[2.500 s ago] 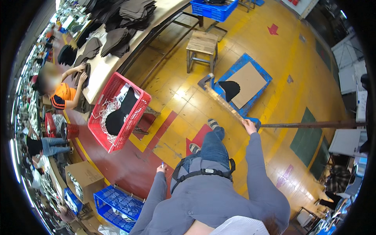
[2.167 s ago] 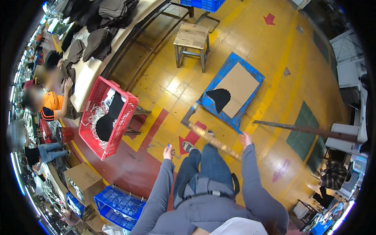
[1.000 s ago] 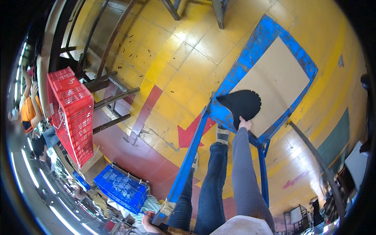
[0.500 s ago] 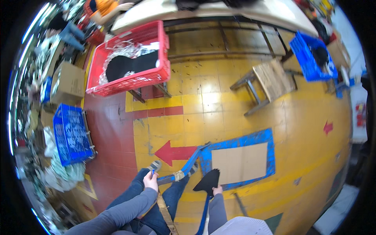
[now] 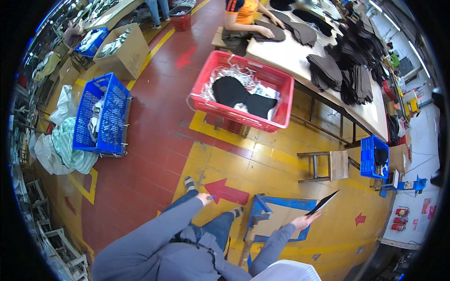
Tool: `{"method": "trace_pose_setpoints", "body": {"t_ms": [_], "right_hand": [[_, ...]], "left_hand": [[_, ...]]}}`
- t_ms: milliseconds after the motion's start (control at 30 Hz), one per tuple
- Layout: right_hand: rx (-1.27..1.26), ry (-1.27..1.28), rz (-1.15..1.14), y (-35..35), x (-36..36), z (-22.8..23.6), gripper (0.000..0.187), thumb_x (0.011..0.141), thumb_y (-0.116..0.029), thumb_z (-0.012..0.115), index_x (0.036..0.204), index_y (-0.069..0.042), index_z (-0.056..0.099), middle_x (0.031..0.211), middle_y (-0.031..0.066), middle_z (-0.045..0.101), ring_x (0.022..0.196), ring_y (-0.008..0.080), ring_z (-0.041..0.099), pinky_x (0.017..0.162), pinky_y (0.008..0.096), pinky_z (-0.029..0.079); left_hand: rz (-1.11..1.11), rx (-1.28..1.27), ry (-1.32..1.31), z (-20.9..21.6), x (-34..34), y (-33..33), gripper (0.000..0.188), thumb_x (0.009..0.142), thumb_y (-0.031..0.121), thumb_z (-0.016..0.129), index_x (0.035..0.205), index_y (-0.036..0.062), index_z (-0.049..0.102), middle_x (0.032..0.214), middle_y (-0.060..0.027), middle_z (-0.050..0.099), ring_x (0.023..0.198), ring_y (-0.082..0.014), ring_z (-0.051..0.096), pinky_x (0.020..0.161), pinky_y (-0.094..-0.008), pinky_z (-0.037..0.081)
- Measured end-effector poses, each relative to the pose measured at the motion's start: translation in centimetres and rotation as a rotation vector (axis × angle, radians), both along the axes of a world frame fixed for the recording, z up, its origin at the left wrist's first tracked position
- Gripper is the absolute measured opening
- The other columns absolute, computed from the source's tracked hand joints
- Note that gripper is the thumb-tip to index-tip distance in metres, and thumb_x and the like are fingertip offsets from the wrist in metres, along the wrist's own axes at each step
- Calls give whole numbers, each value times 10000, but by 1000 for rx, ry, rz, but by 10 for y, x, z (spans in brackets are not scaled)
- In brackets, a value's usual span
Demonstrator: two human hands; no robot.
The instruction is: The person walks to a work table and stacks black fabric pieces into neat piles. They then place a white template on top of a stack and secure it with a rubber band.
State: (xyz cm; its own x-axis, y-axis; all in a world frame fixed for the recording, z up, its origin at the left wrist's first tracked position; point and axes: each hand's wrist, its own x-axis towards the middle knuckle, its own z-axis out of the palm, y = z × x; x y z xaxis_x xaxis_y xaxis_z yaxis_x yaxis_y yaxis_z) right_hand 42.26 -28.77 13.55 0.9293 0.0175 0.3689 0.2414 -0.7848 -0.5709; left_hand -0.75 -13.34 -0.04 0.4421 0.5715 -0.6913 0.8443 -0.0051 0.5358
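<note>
My right hand (image 5: 307,220) grips the lower edge of a thin, flat black piece (image 5: 322,204), held out tilted and seen nearly edge-on. My left hand (image 5: 204,198) is closed, and the tip of a small blue thing (image 5: 213,197) pokes out of it; its kind cannot be made out. Below and between my arms is a low blue-framed platform trolley (image 5: 307,204) with a brown board as its bed. Its worn, taped handle (image 5: 247,247) rises beside my right forearm. Ahead, a red plastic crate (image 5: 239,117) holds black cut pieces (image 5: 229,92) and white strips.
At the long pale table (image 5: 281,58), a person in an orange top (image 5: 251,9) handles dark cut pieces; stacks (image 5: 323,72) lie further along. A wooden stool (image 5: 338,166) and blue crate (image 5: 368,157) stand right. Another blue crate (image 5: 110,117), sacks (image 5: 72,145) and a carton (image 5: 124,54) are left.
My view has swung up and left, showing more of the table and the person. My right hand has moved right and up with the black piece; my left hand has come away from the trolley handle.
</note>
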Motion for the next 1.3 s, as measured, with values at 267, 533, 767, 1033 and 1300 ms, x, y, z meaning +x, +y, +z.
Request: {"method": "trace_pose_setpoints", "body": {"t_ms": [267,533,767,1033,1300], "right_hand": [[-760,481,1168,171,-262,-85,553,835,-65,456,1340,-283,510,1301,122,559,1083,283,605,913,387,493],[-787,656,1630,357,-395,8,363,895,-194,486,1173,-373,635,1045,133,675,927,350,656,838,440,524],[1449,1936,2598,585,-395,162,505,948,-97,492,1432,-141,355,1127,97,639,934,176,622,806,271,488],[1556,2296,2475,853,-474,199,445,968,-141,462,1406,-111,398,1036,104,676,720,201,659,705,270,533],[-696,633,2077,1100,-602,139,488,781,-70,564,1261,11,536,1130,117,640,1024,228,626,901,337,490]], "left_hand": [[1026,93,127,47,-341,163,191,829,209,624,909,43,672,644,-44,616,544,-142,592,505,-339,470],[1469,274,-53,9,-516,135,109,807,125,605,790,22,635,639,-75,613,523,-186,556,471,-355,425],[836,-442,362,8,-457,103,148,817,176,631,873,46,672,823,-132,673,730,-264,645,653,-388,505],[770,-97,346,-25,-404,353,295,812,218,680,1067,71,676,999,-168,693,908,-282,667,827,-363,515],[1746,-232,-387,-4,-453,623,104,886,150,602,960,109,664,664,-82,609,423,-166,487,367,-329,364]]}}
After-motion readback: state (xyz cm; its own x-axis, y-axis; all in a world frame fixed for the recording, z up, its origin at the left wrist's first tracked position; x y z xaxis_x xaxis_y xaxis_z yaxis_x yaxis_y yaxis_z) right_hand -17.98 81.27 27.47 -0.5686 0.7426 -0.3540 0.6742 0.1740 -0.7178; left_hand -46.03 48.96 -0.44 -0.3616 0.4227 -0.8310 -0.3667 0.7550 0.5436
